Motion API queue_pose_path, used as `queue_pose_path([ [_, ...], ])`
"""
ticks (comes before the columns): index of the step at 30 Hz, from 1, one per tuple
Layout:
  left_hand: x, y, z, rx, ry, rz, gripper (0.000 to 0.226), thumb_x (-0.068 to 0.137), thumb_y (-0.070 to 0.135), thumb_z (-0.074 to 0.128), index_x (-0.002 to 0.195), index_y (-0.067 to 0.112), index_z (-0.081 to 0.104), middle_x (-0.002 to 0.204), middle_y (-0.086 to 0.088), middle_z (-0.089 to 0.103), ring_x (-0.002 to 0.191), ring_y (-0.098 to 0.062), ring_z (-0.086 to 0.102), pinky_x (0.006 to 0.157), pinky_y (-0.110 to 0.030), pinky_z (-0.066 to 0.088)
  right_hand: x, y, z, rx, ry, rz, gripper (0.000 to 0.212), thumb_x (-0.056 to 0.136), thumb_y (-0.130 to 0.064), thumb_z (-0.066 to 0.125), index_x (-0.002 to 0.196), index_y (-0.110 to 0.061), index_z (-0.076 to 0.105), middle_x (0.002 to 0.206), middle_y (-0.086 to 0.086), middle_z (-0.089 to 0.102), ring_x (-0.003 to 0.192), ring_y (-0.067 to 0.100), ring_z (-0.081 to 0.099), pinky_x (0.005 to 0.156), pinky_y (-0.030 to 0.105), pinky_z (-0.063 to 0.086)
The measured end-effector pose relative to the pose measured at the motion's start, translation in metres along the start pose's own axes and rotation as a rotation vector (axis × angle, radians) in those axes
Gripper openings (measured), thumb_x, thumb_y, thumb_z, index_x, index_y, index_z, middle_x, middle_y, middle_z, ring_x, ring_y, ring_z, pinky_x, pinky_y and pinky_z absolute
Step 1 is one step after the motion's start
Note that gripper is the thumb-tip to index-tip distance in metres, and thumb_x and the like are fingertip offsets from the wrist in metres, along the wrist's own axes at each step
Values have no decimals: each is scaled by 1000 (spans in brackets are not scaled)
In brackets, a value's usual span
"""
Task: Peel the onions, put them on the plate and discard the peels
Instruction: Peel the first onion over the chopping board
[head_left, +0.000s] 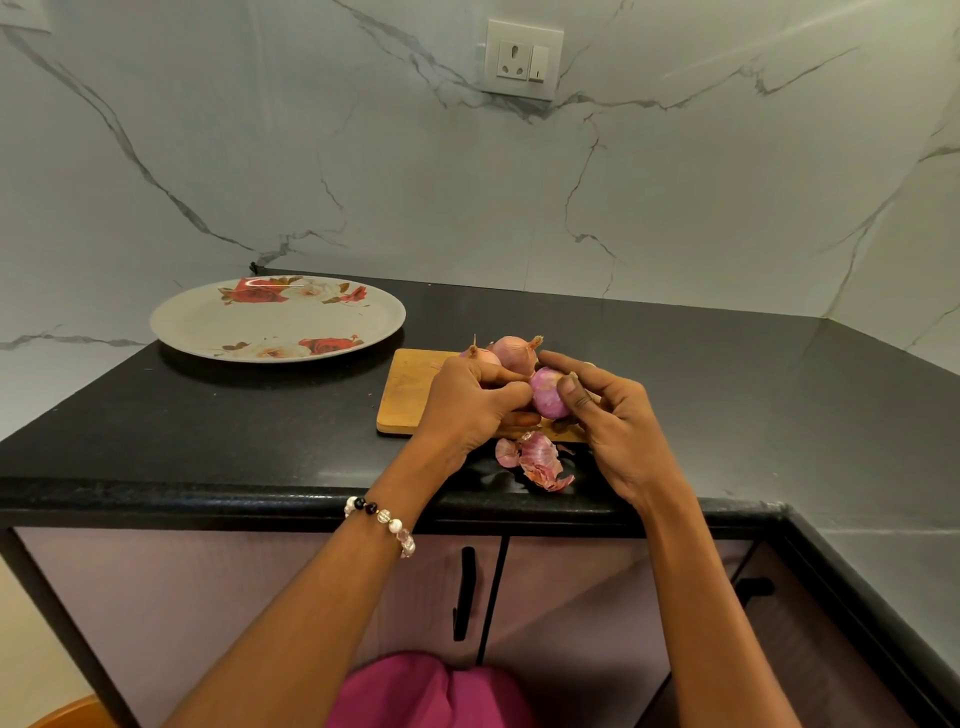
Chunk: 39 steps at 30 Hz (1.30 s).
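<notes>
Both hands grip peeled onion.

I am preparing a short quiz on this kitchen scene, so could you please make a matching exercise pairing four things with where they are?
Things:
1. plate
2. onion being peeled
3. loose peels
4. unpeeled onions

Places:
A. on the counter, just in front of the cutting board
B. held between both hands, the left hand and right hand
C. at the back left of the counter
D. on the far side of the cutting board, behind the hands

Pairs: 1-C, 2-B, 3-A, 4-D
</notes>
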<state>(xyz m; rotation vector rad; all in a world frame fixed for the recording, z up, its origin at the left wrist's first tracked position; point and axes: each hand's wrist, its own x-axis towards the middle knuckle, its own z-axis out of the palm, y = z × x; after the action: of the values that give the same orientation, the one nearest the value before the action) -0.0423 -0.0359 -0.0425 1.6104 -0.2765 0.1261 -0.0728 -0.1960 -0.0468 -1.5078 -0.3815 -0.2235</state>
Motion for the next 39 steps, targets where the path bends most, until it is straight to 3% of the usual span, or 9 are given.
queue_pose_path([
  [9, -5, 5, 0, -91, 2, -29, 15, 85, -3, 65, 98, -1, 71, 88, -16, 72, 73, -26, 73, 67, -34, 61, 1, 1, -1, 38, 8, -8, 38, 93, -21, 54, 128, -9, 63, 128, 19, 62, 111, 28, 68, 86, 38, 60],
  [12, -5, 6, 1, -135, -2, -24, 12, 88, 7, 65, 96, 0, 72, 86, -15, 73, 75, -26, 73, 69, -35, 61, 3, 3, -1, 41, 33, -20, 36, 92, -23, 56, 125, -13, 66, 130, 24, 59, 112, 30, 68, 85, 40, 61],
  [17, -8, 5, 2, -71, -18, 11, 16, 83, 9, 71, 96, 0, 72, 83, -17, 73, 71, -28, 73, 67, -40, 61, 4, 6, 0, -10, 47, -40, 35, 92, -16, 58, 126, -14, 65, 127, 26, 58, 106, 28, 70, 75, 31, 61],
  [22, -9, 6, 2, -16, 28, 28, 3, 84, 0, 68, 83, -1, 71, 74, -18, 71, 63, -29, 71, 61, -40, 61, 6, 9, -2, -179, 24, -164, 39, 92, -13, 61, 130, -12, 64, 127, 7, 64, 119, 22, 62, 94, 34, 55],
  [27, -8, 5, 2, 88, 52, 89, 4, 82, 1, 67, 79, -1, 70, 69, -13, 70, 59, -26, 70, 59, -43, 60, 7, 11, -3, -244, 9, -199, 38, 94, -2, 60, 132, -7, 62, 132, 3, 61, 125, 17, 58, 97, 32, 54],
  [35, -8, 6, 3, 94, 55, 148, 5, 82, 3, 65, 79, 1, 68, 66, -11, 67, 57, -23, 67, 54, -35, 59, 5, 10, -4, -167, 16, -199, 41, 91, -16, 62, 131, -9, 64, 130, 8, 63, 124, 24, 59, 98, 40, 53],
  [39, -8, 8, 3, 51, 39, 128, 8, 84, 6, 65, 76, 6, 66, 65, -11, 66, 56, -23, 65, 55, -37, 59, 2, 4, -2, -46, 28, -155, 37, 93, -19, 58, 129, -12, 64, 126, 16, 65, 115, 30, 66, 87, 37, 59],
])
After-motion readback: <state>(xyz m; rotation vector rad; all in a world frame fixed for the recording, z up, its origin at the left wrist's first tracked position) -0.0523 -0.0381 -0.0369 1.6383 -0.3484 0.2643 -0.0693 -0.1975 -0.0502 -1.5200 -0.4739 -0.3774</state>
